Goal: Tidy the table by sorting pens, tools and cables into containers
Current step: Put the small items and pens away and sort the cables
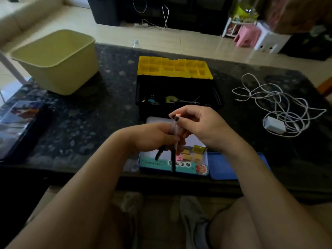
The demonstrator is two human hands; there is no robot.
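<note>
Your left hand [154, 135] is curled round a small bundle of slim pens [174, 135] with pale barrels and dark lower ends. It holds them roughly upright, just in front of the black plastic toolbox [177, 90]. Your right hand [203, 126] pinches the top of one pen, the one with an orange tip, between thumb and fingers. Both hands are closed on the pens and neither is free.

This looks like the pen-sorting step, with the bundle gathered but not yet put away. The next move probably calls for lowering the pens flat into the open blue metal pencil tin [206, 161]. The tin lies in front of the toolbox, directly under your hands. You would need to let go without scattering the pens.

That tin already holds a few small yellow blocks. A blue flat piece, probably the tin's lid [222, 167], lies just to its right.

The toolbox stands open, and its yellow compartmented lid [174, 67] is tipped back behind it. Inside it are a teal binder clip [151, 100], a yellow-green tape roll [169, 99] and some thin metal pieces too small to name.

Left of the toolbox and well apart stands a pale yellow-green plastic bin [55, 62]. Nothing shows in the part of its inside that is in view.

Right of the toolbox, a tangled white cable with a white adaptor [274, 112] lies loose on the dark speckled stone table [111, 108], unsorted.
</note>
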